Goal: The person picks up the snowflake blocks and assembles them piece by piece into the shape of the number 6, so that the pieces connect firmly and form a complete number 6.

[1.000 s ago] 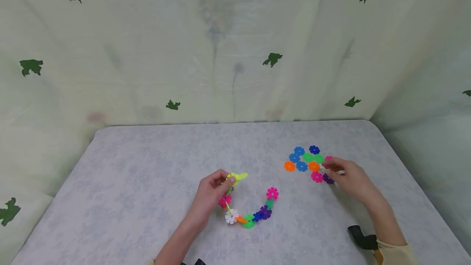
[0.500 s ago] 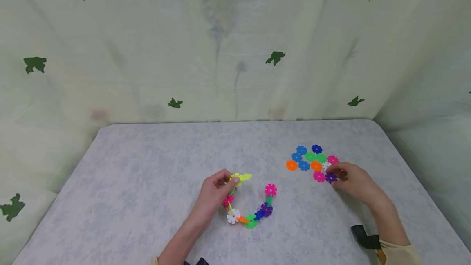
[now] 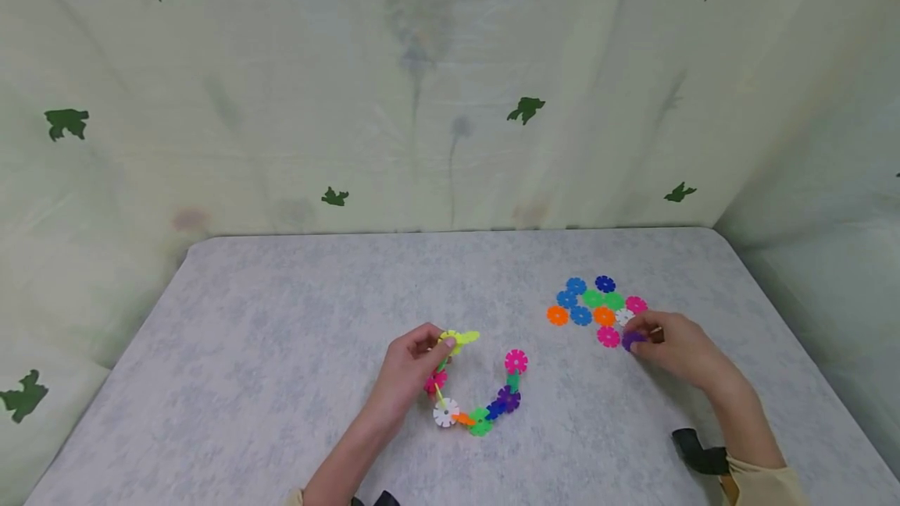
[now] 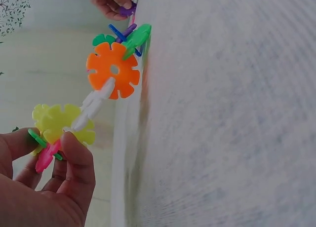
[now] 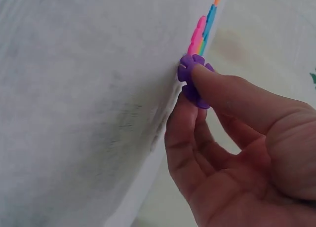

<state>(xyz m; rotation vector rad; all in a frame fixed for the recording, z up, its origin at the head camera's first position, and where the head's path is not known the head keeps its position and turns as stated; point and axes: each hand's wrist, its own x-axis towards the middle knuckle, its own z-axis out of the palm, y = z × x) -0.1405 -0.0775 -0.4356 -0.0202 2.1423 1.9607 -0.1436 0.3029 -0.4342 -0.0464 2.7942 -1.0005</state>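
My left hand (image 3: 404, 369) pinches the yellow end of a chain of interlocking flower-shaped plastic discs (image 3: 480, 422). The chain curves in a U, through pink, white, orange, green, blue and purple pieces, to a pink disc (image 3: 516, 361) at its other end. In the left wrist view, thumb and fingers grip near a small green piece and a pink piece, beside a yellow disc (image 4: 59, 121). My right hand (image 3: 682, 350) pinches a purple disc (image 5: 193, 71) between thumb and fingers, at the near right of the loose discs. The fingertips cover part of it.
Loose discs lie flat in a group at the back right: several blue ones (image 3: 580, 316), green (image 3: 615, 301), orange (image 3: 558, 315), pink (image 3: 608, 336) and a white one (image 3: 623, 318). A grey table (image 3: 281, 318) meets a patterned curtain (image 3: 422, 100) behind.
My right hand has moved from over the white and pink discs to the purple disc, which it now pinches and tilts. My left hand keeps its hold on the chain.
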